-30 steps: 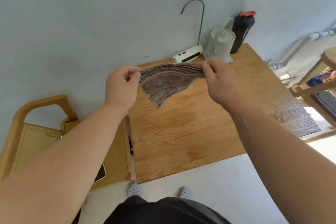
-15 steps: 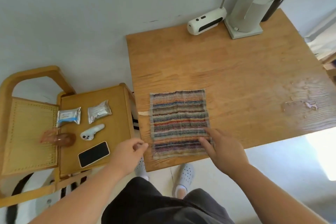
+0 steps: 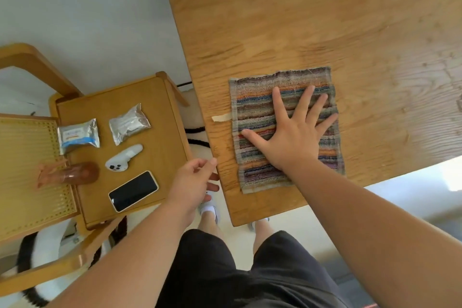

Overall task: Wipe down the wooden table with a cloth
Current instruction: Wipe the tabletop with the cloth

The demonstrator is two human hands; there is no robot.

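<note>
The multicoloured striped woven cloth [image 3: 260, 97] lies flat on the light-brown wooden table [image 3: 325, 22], near its front-left corner. The right hand [image 3: 292, 132] presses on the cloth, palm down, fingers straight and spread wide. The left hand [image 3: 192, 182] hovers beside the table's left edge, fingers loosely curled, holding nothing.

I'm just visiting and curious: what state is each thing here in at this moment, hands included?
Multicoloured striped woven cloth: spread flat on the light wooden table.
Right hand: fingers splayed, pressing flat on the cloth.
Left hand: loosely curled, holding nothing.
White-edged rectangular smartphone: face up, screen dark.
</note>
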